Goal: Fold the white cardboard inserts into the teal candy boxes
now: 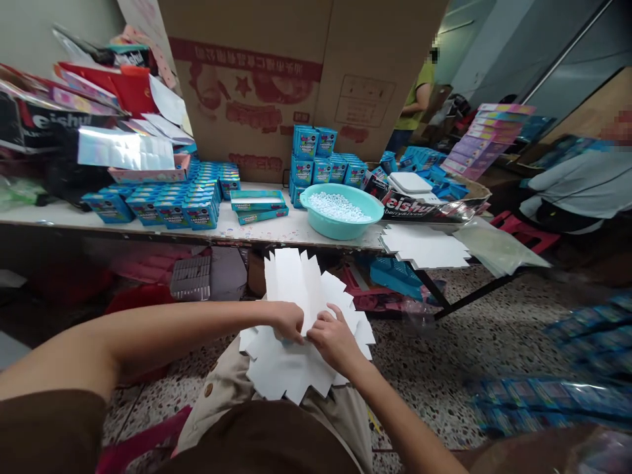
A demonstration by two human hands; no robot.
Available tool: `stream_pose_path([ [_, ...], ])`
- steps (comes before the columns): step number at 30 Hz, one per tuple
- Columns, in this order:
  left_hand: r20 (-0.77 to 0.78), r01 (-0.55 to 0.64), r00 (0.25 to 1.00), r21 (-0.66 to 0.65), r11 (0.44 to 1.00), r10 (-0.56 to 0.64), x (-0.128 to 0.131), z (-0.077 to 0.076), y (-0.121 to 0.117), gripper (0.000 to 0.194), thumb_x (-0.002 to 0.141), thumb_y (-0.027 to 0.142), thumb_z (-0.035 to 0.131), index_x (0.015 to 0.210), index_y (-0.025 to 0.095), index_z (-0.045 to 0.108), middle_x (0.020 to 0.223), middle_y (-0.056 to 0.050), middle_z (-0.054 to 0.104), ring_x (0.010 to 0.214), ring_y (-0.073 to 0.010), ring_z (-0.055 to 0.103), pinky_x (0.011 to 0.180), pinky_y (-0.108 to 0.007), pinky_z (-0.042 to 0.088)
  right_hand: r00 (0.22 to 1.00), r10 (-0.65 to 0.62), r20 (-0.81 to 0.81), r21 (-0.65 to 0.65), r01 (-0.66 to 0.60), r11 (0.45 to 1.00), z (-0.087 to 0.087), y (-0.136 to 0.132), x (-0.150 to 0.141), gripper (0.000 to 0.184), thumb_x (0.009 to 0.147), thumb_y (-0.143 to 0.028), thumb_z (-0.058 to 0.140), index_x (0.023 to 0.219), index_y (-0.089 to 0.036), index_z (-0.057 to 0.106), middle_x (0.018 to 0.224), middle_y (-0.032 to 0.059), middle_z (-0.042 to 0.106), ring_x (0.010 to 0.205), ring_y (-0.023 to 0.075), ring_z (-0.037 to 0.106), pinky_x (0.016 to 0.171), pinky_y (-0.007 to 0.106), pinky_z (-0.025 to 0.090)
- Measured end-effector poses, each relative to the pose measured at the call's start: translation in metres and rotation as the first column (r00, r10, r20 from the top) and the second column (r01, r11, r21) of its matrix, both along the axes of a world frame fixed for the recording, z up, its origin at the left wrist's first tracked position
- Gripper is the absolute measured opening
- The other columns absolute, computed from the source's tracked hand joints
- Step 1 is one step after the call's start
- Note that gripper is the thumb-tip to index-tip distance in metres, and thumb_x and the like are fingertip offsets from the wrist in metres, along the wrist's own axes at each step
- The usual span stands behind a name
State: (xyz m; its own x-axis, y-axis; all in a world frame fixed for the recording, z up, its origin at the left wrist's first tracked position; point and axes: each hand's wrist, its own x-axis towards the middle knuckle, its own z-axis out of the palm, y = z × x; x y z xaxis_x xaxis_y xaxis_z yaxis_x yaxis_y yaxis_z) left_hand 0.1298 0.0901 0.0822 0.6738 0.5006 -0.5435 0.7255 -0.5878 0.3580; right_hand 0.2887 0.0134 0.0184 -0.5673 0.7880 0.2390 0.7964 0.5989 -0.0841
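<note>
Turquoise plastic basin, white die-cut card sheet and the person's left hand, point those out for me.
Turquoise plastic basin (340, 227), head view, point on its outer wall.
White die-cut card sheet (291, 368), head view, point on its lower panel.
Left hand (287, 321), head view, point on the back of the hand.

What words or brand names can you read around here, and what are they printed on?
"eishu": black packaging at the left
"eishu" and "berry&Drink": black packet on the table
Blue boxes: print too small to read
Cardboard carton: red characters, upside down and too blurred to read
</note>
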Motion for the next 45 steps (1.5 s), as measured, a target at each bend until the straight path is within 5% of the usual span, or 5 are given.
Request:
stream_pose_path([
  [7,0.066,0.220,0.925,0.710,0.669,-0.374,-0.027,0.048,0.032,0.079,0.066,0.026,0.075,0.136,0.021,0.039,0.141,-0.011,0.045,0.133,-0.0293,0.035,0.108,-0.042,0.026,0.945,0.267,0.189,0.205,-0.304,0.930,0.036,0.000,0.059,0.020,0.088,-0.009,0.051,0.086,-0.021,0.067,0.087,0.0013,0.068,0.117,0.0189,0.050,0.112,0.041,0.027],
  [15,0.052,-0.074,0.997,0.518,0.852,0.055,-0.049,0.043,0.044,0.015,0.083,0.025,0.049,0.085,0.018,0.062,0.089,-0.009,0.070,0.085,-0.0246,0.066,0.066,-0.028,0.043,0.996,-0.085,0.019,0.456,0.067,0.887,0.067,0.016,0.101,0.037,0.090,-0.009,0.046,0.123,-0.021,0.057,0.123,0.0054,0.061,0.120,0.0225,0.048,0.108,0.046,0.033],
  [27,0.527,-0.685,0.619,0.000,0.728,0.582,-0.066,-0.049,-0.026,0.037,0.089,0.029,0.036,0.120,0.014,0.048,0.087,-0.007,0.069,0.064,-0.0189,0.065,0.063,-0.030,0.051,0.958,-0.148,-0.246,0.161,0.191,0.968,-0.022,-0.030,0.032,0.056,0.087,-0.018,0.051,0.140,-0.017,0.033,0.137,0.0147,0.046,0.116,0.0254,0.050,0.090,0.041,0.051],
  [37,0.211,0.167,0.807,0.816,0.554,-0.552,-0.106,-0.041,-0.038,0.042,0.082,0.015,0.051,0.123,0.025,0.055,0.131,-0.003,0.056,0.131,-0.0217,0.039,0.113,-0.041,0.027,0.994,0.072,-0.080,0.340,-0.041,0.939,-0.016,-0.025,0.038,0.018,0.090,-0.018,0.051,0.101,-0.024,0.065,0.127,0.0030,0.059,0.117,0.0240,0.048,0.089,0.038,0.045],
  [45,0.368,0.145,0.710,0.759,0.635,-0.601,-0.109,-0.061,-0.007,0.024,0.091,0.016,0.046,0.103,0.023,0.065,0.105,0.000,0.071,0.107,-0.0172,0.060,0.108,-0.041,0.038,0.975,0.114,-0.188,0.239,-0.067,0.969,-0.019,-0.018,0.046,0.014,0.091,-0.023,0.054,0.094,-0.024,0.067,0.101,-0.0002,0.071,0.100,0.0201,0.058,0.076,0.033,0.047],
])
